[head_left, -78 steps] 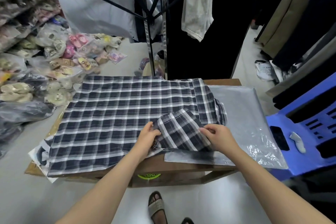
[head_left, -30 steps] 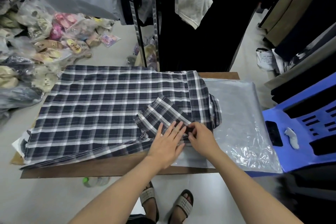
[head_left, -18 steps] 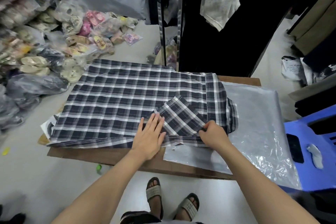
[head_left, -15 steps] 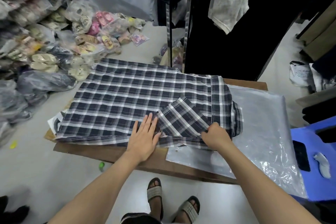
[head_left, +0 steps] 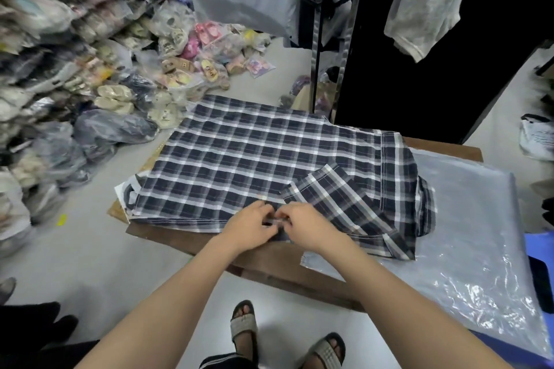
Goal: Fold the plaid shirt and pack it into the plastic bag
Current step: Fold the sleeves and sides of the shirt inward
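The dark plaid shirt lies flat on a low brown table, its sleeve folded in over the body at the right. My left hand and my right hand meet at the shirt's near edge, and both pinch the cloth there with curled fingers. The clear plastic bag lies flat on the table's right side, partly under the shirt's collar end.
Bagged sandals and slippers are heaped on the floor at the left. A black clothes rack with hanging garments stands behind the table. A blue plastic chair is at the right edge. My sandalled feet are below the table's front.
My left hand was lying flat on the shirt and has curled shut on its near edge. My right hand slid left to join it. The view has turned to the left.
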